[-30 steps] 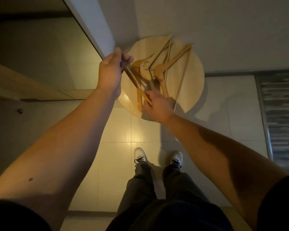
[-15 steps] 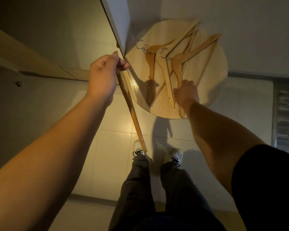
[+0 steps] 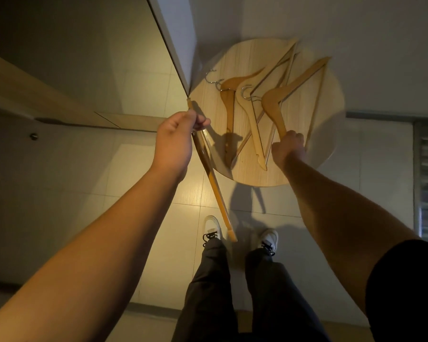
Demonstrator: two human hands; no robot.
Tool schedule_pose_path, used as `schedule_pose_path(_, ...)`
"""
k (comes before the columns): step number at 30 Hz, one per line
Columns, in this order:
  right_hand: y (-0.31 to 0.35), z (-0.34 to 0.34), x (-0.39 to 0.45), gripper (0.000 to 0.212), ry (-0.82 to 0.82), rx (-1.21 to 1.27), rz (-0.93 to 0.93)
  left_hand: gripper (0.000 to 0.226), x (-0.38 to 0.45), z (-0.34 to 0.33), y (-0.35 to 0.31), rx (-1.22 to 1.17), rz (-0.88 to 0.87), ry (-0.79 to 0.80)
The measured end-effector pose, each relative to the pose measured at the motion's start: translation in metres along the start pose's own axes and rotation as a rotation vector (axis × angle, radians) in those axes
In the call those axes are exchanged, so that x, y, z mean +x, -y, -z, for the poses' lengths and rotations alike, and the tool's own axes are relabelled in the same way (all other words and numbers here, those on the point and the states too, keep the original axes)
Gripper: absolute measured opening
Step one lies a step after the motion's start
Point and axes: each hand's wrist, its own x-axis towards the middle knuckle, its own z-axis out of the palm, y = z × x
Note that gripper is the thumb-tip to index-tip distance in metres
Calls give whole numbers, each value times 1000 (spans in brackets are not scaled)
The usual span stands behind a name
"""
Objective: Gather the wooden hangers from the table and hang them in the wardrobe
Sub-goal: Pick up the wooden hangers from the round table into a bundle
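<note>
Right hand (image 3: 289, 148) clamps the nearest hanger (image 3: 292, 87) by its lower arm tip.
Its long axis runs away up-right across the table (image 3: 331, 134); left hand (image 3: 174, 141) grips another hanger (image 3: 211, 174).

text: none you can read | hangers (image 3: 235, 99): bare wood, no words or brand you can see; round table (image 3: 329, 99): plain wood, no label | shoes (image 3: 211, 227): white, no logo you can make out | floor and walls: no signs, no numbers
</note>
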Motion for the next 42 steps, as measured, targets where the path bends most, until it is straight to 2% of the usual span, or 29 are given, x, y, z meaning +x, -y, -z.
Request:
schedule_pose_path(2, -4, 10, -14, 29, -56, 166, 40, 30, -2, -6, -8, -33, 13, -26)
schedule_pose_path(3, -7, 15, -18, 28, -132, 220, 60, 30, -2, -10, -13, -47, 16, -31)
schedule_pose_path(6, -11, 32, -48, 28, -205, 345, 171, 30, -3, -19, -26, -59, 1, -18)
schedule_pose_path(10, -6, 55, -98, 25, -167, 369, 468, 26, -6, -31, -41, -81, -20, -2)
schedule_pose_path(13, 1, 61, -119, 24, -125, 389, 526, 26, -12, -38, -52, -135, -32, -3)
schedule_pose_path(22, 19, 58, -124, 29, 131, 251, 513, 19, -9, -33, -64, -134, -30, 42)
schedule_pose_path(28, 34, 41, -102, 39, 194, 131, 533, 24, 3, -19, -48, -115, -94, 13)
schedule_pose_path(33, 37, 15, -35, 41, 37, 40, 396, 27, 15, -2, -33, -53, -139, 16)
schedule_pose_path(36, 32, -3, -1, 39, 31, -91, 310, 31, 19, 5, -24, -30, -142, 0)
schedule_pose_path(39, 33, -21, 17, 38, 52, -156, 255, 25, 18, 10, -16, -42, -150, 7)
schedule_pose_path(42, 34, -41, 24, 40, -10, -239, 234, 24, 18, 12, -11, -62, -159, 16)
